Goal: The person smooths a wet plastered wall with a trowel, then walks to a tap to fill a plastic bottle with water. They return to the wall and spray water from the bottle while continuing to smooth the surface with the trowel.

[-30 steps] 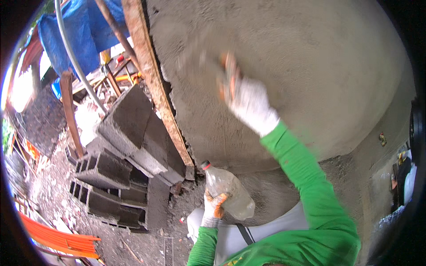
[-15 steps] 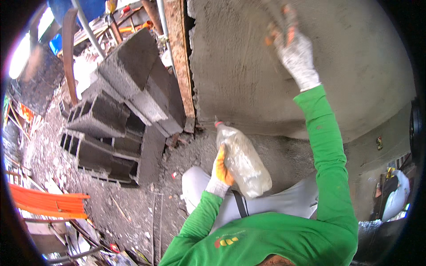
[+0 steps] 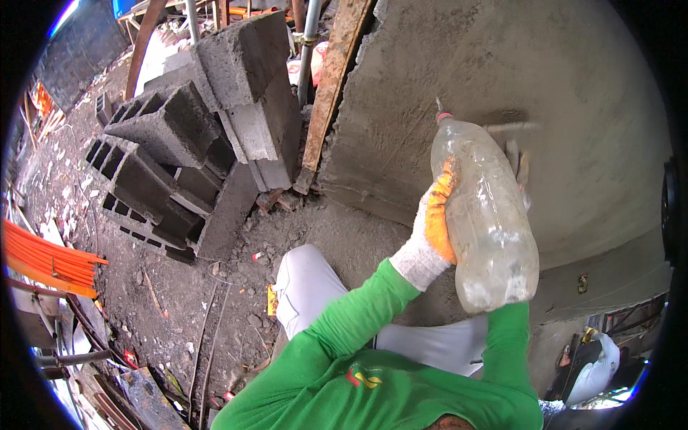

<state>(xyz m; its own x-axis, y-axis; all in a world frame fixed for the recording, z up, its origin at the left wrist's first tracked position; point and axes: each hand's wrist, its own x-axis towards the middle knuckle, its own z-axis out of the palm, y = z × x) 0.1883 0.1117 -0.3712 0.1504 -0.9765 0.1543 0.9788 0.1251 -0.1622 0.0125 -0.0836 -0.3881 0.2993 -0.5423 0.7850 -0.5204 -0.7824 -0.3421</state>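
Observation:
My left hand (image 3: 443,208), in a white glove with an orange palm, is wrapped round a large clear plastic bottle (image 3: 494,222). The bottle tilts up toward the wall, its reddish cap with a thin nozzle at the top; whitish patches show near its base. Behind the bottle, my right hand (image 3: 525,183) is mostly hidden and smeared by motion, close to the plastered wall (image 3: 595,136). A blurred pale strip (image 3: 510,127) shows against the wall just above it; whether that hand holds it, I cannot make out.
Grey hollow concrete blocks (image 3: 165,129) are stacked at the left. A rusty upright board (image 3: 333,89) edges the wall, near a metal pole (image 3: 309,54). Orange corrugated tubing (image 3: 50,251) lies far left. Rubble and thin rods (image 3: 208,337) cover the ground.
My left hand has raised the bottle up and right, nearer the wall. My right hand has come down from high on the wall to behind the bottle. The view has shifted.

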